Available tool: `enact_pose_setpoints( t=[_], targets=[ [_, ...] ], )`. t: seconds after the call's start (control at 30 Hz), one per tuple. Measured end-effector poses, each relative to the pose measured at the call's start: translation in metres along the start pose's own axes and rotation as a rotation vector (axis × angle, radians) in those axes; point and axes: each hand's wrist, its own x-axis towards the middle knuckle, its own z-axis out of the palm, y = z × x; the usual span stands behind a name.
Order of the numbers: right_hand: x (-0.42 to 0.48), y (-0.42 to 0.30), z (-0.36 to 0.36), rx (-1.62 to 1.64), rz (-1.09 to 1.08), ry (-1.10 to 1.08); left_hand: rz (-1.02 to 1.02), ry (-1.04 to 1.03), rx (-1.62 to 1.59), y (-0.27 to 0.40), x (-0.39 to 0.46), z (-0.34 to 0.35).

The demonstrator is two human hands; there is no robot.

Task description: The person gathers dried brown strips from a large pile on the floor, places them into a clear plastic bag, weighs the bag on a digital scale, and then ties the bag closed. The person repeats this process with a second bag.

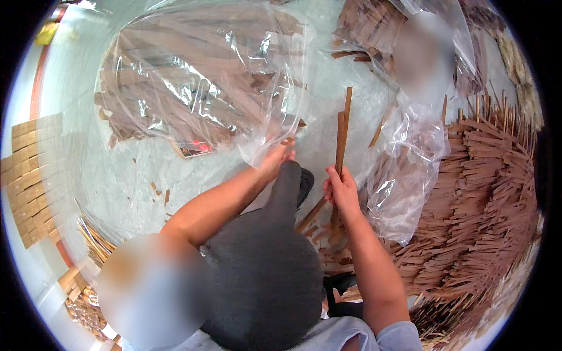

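Note:
My right hand [342,188] grips long, flat brown strips [341,131] that look like bark; they point away from me. My left hand [281,153] is at the near edge of a large clear plastic bag [189,79] packed with similar broad strips. A small brown piece shows at its fingers, but blur and plastic hide whether they hold it. Between my forearms lies a dark grey cloth or apron [263,281] over my lap and leg. Loose brown strips [329,234] lie under my right wrist.
A large stack of brown strips [474,206] fills the right side, partly under clear plastic sheeting [404,175]. Another person, blurred, is at upper right beside more bagged strips [369,26]. Tan blocks [30,175] stand at left. Small scraps [167,197] dot the pale floor [131,184].

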Motion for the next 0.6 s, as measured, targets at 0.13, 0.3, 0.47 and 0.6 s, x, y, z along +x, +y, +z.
enact_pose_setpoints(
  t=[0.13, 0.3, 0.47, 0.6],
  targets=[
    [-0.007, -0.01, -0.006, -0.008, -0.098, 0.026, 0.229, -0.209, -0.203, 0.004, 0.015, 0.01],
    [0.011, -0.007, -0.014, -0.163, -0.595, 0.229, 0.367, -0.137, -0.082, 0.021, -0.024, 0.032],
    [0.007, -0.016, -0.014, -0.004, -0.203, 0.012, 0.408, -0.309, -0.406, 0.044, -0.058, 0.005],
    [0.012, 0.043, -0.033, -0.456, -0.135, 0.115, 0.438, -0.411, -0.748, 0.069, -0.088, 0.0]
  ],
)
